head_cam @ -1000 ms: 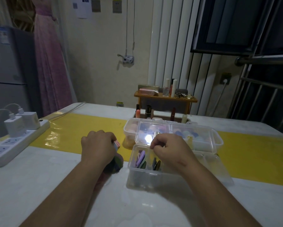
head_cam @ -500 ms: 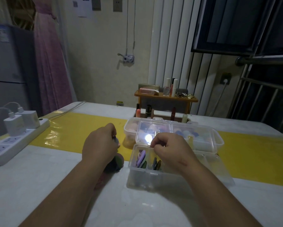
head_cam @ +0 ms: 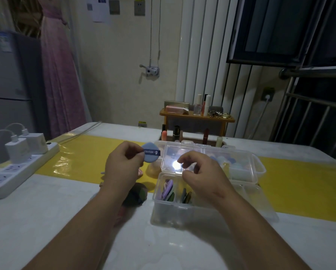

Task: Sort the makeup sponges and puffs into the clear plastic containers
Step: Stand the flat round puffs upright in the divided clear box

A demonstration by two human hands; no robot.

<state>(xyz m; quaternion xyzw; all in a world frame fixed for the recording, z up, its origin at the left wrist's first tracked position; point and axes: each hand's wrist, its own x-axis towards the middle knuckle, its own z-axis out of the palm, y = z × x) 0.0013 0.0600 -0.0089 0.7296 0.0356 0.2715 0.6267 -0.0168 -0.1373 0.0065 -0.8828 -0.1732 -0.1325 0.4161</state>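
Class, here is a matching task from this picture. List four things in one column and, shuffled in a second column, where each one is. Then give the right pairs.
Things:
1. blue puff
2. purple puffs
3. power strip
4. dark puff

Places:
A. standing on edge inside the clear container
B. at the left end of the table
C. pinched by the left hand
D. lying on the table just left of the container

Pairs: 1-C, 2-A, 3-B, 4-D

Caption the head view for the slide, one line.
Left hand pinches a blue puff while the right hand hovers over the near clear container, which already holds puffs.
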